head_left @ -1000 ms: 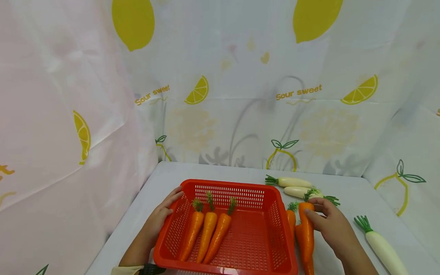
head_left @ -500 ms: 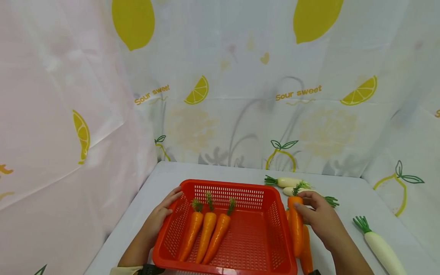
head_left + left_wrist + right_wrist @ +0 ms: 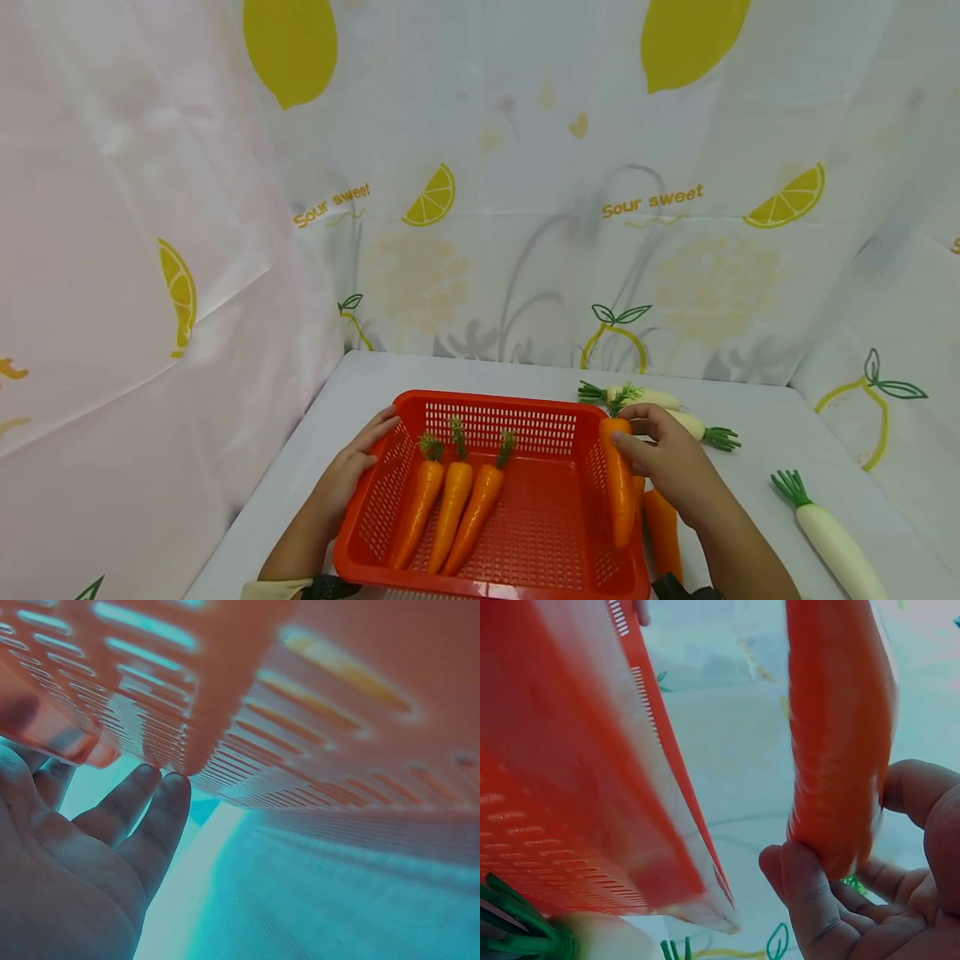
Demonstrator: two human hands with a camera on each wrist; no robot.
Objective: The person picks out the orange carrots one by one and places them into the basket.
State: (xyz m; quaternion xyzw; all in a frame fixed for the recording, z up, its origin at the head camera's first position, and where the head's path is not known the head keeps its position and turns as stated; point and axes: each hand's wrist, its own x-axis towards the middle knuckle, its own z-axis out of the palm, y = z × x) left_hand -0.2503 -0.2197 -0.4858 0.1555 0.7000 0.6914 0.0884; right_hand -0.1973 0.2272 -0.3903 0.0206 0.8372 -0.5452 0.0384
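My right hand (image 3: 675, 458) pinches a carrot (image 3: 618, 483) near its leafy top, between thumb and fingers. That carrot hangs tip down over the right wall of a red plastic basket (image 3: 540, 500); in the right wrist view the carrot (image 3: 840, 727) is apart from the basket (image 3: 577, 750). Inside the basket, towards the left, three carrots (image 3: 452, 517) lie side by side. My left hand (image 3: 352, 467) rests against the basket's left rim, and in the left wrist view its straight fingers (image 3: 169, 817) touch the slotted outer wall.
Right of the basket another carrot (image 3: 663, 533) lies on the white table (image 3: 727, 500), with a further one mostly hidden. Two white radishes, one nearer (image 3: 688, 423), lie behind my right hand. A third white radish (image 3: 836, 542) is at far right. Lemon-printed cloth (image 3: 480, 250) surrounds the table.
The right hand has moved left with the carrot, from beside the basket to over its right wall. My left hand and the basket have stayed in place.
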